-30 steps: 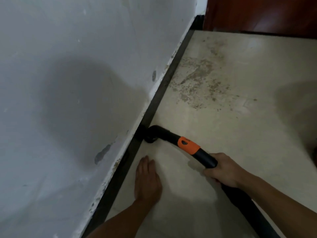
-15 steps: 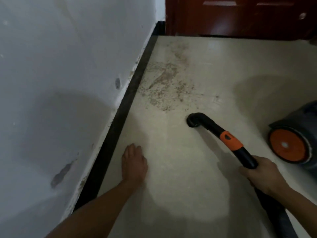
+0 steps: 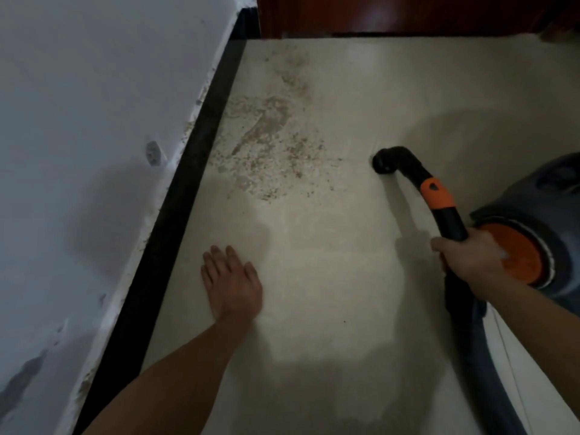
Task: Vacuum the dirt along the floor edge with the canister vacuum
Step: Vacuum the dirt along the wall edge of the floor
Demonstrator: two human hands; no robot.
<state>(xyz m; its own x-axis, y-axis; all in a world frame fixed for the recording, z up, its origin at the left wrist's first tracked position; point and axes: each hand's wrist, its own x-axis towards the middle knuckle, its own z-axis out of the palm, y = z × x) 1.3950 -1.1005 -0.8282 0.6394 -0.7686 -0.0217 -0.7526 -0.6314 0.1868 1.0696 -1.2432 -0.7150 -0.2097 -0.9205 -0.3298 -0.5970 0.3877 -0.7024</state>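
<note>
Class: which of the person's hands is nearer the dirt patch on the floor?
Left. The left hand lies flat on the floor on the near side of the dirt patch; the right hand grips the hose, farther off to the patch's right.

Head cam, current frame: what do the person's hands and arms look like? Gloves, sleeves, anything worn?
Left hand and right hand: bare, no gloves. Left forearm and right forearm: uncovered to the frame edge, no sleeve in view. No watch, band or ring visible, though the soft image could hide a thin ring.
</note>
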